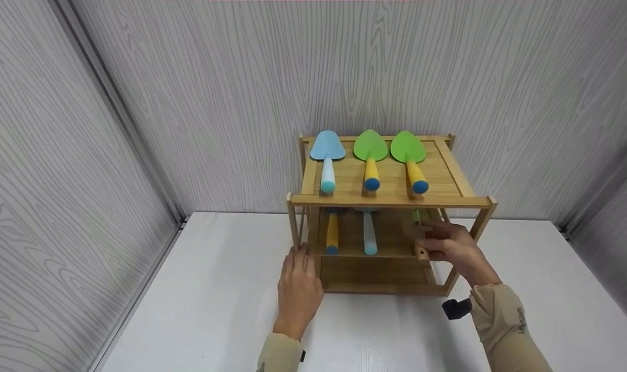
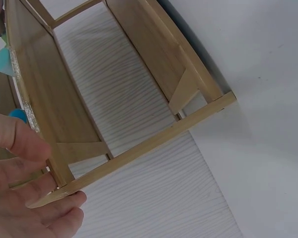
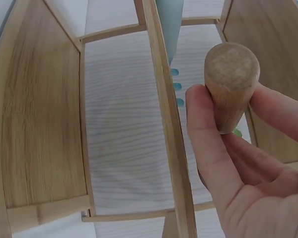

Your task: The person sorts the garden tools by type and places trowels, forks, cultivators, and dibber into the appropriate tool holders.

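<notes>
A wooden rack [image 1: 391, 201] stands on the white table. My left hand [image 1: 299, 287] grips its front left post, the thumb and fingers [image 2: 64, 201] around the wood in the left wrist view. On the right side, my right hand [image 1: 460, 253] pinches the wooden handle [image 3: 231, 67] of a tool with a green part beyond it, over the middle shelf. Its far end is hidden under the top board. Left of it on that shelf lie a tool with a yellow handle [image 1: 332, 232] and one with a pale blue handle [image 1: 369, 235].
Along the top shelf lie a light blue trowel [image 1: 328, 147] and two green trowels with yellow handles, one in the middle [image 1: 370, 147] and one to the right [image 1: 408, 147]. Grey wood-grain panels [image 1: 231, 103] rise behind and at both sides of the table [image 1: 220, 289].
</notes>
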Action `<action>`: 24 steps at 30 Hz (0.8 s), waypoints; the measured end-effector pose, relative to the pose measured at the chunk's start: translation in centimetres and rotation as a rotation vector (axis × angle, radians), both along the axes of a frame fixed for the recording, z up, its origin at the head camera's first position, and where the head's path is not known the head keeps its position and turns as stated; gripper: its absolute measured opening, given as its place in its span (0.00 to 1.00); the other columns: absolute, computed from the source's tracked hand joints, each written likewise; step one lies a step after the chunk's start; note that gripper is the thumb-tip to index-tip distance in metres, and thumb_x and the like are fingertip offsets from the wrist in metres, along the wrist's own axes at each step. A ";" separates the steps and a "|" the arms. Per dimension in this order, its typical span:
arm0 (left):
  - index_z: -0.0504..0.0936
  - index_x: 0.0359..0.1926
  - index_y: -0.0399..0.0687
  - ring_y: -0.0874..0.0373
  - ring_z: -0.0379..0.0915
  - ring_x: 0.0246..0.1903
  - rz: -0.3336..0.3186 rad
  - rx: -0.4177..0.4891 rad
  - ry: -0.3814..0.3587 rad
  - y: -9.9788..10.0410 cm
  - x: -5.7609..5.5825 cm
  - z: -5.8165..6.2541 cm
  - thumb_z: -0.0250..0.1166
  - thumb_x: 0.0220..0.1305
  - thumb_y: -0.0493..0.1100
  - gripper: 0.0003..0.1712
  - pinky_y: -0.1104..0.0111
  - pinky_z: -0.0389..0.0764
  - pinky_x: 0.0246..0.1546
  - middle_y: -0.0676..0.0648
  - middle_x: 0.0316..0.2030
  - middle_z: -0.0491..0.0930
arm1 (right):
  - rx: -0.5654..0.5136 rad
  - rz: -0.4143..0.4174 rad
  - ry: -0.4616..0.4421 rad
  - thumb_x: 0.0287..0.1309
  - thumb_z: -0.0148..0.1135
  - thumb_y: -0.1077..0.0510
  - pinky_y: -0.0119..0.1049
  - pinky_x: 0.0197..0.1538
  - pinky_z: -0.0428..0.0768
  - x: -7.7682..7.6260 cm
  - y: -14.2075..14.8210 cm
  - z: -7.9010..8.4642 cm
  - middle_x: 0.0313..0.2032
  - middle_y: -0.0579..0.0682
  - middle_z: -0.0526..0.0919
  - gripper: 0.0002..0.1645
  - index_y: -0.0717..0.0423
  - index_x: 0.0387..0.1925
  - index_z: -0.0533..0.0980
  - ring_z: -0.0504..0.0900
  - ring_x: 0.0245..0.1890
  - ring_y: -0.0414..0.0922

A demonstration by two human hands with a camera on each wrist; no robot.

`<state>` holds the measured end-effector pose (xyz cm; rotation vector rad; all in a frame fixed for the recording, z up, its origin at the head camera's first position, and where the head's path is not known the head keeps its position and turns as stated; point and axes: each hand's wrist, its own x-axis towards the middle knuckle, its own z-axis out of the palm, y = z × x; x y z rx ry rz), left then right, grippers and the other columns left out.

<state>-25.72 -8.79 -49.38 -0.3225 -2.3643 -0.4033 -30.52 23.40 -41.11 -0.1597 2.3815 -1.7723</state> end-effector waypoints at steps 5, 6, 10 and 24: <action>0.77 0.58 0.27 0.33 0.72 0.60 0.012 -0.013 -0.011 0.0 0.1 0.1 0.72 0.56 0.30 0.28 0.50 0.74 0.61 0.33 0.58 0.76 | 0.045 -0.019 -0.045 0.68 0.61 0.60 0.43 0.54 0.82 -1.9 -0.8 0.3 0.67 0.71 0.67 0.42 0.68 0.76 0.54 0.80 0.54 0.52; 0.77 0.58 0.27 0.33 0.72 0.60 0.014 -0.017 -0.015 0.0 0.1 0.1 0.72 0.57 0.30 0.28 0.50 0.74 0.61 0.33 0.59 0.75 | 0.040 -0.021 -0.057 0.68 0.60 0.60 0.44 0.54 0.82 -2.2 -0.9 0.4 0.67 0.72 0.67 0.42 0.68 0.76 0.54 0.81 0.54 0.53; 0.77 0.59 0.28 0.33 0.71 0.60 0.015 -0.027 -0.026 -0.1 0.2 0.0 0.72 0.57 0.31 0.29 0.50 0.73 0.62 0.33 0.59 0.75 | -0.003 -0.012 -0.056 0.69 0.59 0.62 0.46 0.54 0.82 -3.3 -1.2 0.4 0.66 0.71 0.68 0.42 0.66 0.77 0.51 0.82 0.53 0.53; 0.77 0.58 0.28 0.33 0.72 0.60 0.029 -0.072 -0.010 -0.1 0.2 0.0 0.72 0.56 0.31 0.28 0.50 0.74 0.62 0.33 0.59 0.75 | 0.068 -0.082 -0.027 0.67 0.61 0.65 0.37 0.41 0.84 -4.5 -2.6 0.7 0.60 0.71 0.73 0.41 0.70 0.75 0.55 0.82 0.39 0.42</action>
